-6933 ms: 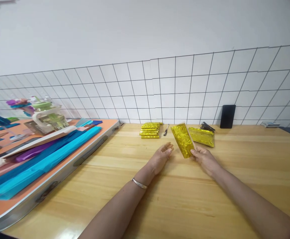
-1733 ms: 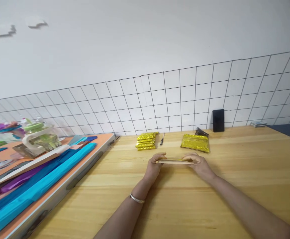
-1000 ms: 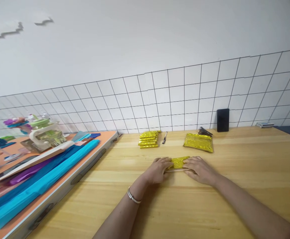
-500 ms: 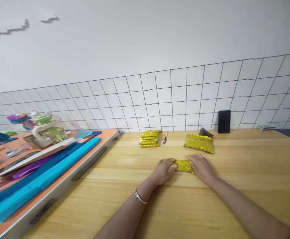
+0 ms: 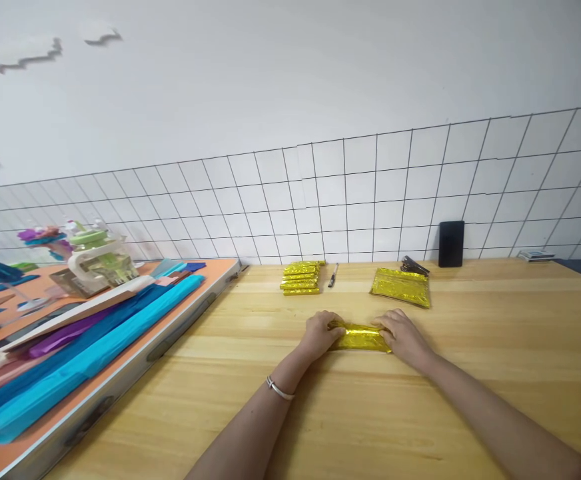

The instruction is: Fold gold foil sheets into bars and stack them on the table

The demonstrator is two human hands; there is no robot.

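In the head view, a gold foil piece (image 5: 363, 339) is held low over or on the wooden table (image 5: 350, 413), its left end pinched by the curled left hand (image 5: 322, 335), its right end by the right hand (image 5: 404, 338). Beyond it, gold strips (image 5: 300, 279), a pen (image 5: 333, 275) and a gold packet (image 5: 401, 287) are laid out. A black slab (image 5: 451, 244) is propped at the wall. The left is occupied by blue rolls (image 5: 135, 340). Any print on the flat stack (image 5: 537, 255) cannot be made out.
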